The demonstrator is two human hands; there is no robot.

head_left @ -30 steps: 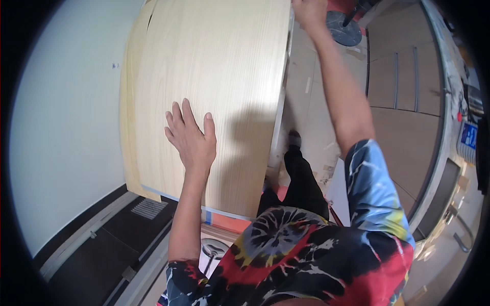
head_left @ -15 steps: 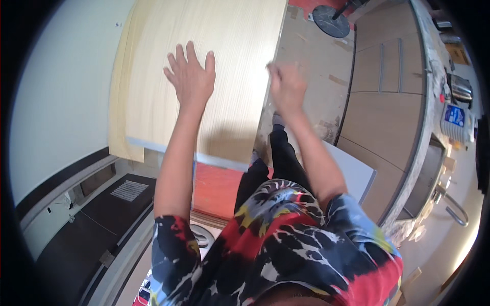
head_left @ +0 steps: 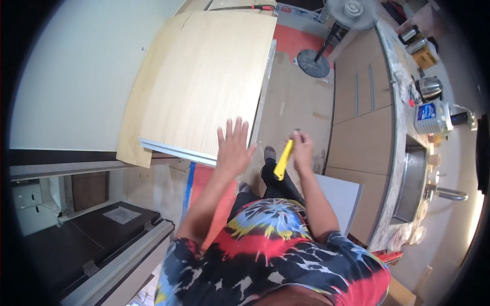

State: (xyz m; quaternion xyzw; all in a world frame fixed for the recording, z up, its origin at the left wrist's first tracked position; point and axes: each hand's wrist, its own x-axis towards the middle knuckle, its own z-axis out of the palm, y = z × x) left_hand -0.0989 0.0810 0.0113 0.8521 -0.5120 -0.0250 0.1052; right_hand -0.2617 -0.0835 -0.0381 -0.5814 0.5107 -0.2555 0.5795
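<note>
A large pale wood-grain board (head_left: pixel 204 71) lies in front of me, with a white-blue strip along its near edge. My left hand (head_left: pixel 233 155) is over its near right corner, fingers stretched out and spread, holding nothing. Off the board's right side, my right hand (head_left: pixel 302 150) is closed on a yellow utility knife (head_left: pixel 284 160), whose handle points down and toward me. The blade end is hidden at my fingers.
A standing fan (head_left: pixel 314 62) is at the far right of the floor. Along the right run brown cabinets (head_left: pixel 360 130) under a counter with a sink (head_left: pixel 412 178) and kettle (head_left: pixel 430 87). A red-handled tool (head_left: pixel 263 7) lies beyond the board; a white panel (head_left: pixel 337 199) stands by my right side.
The view has shifted, showing more of the far end. My left hand has moved from the board's middle toward its near right corner. The yellow knife now shows clearly in my right hand.
</note>
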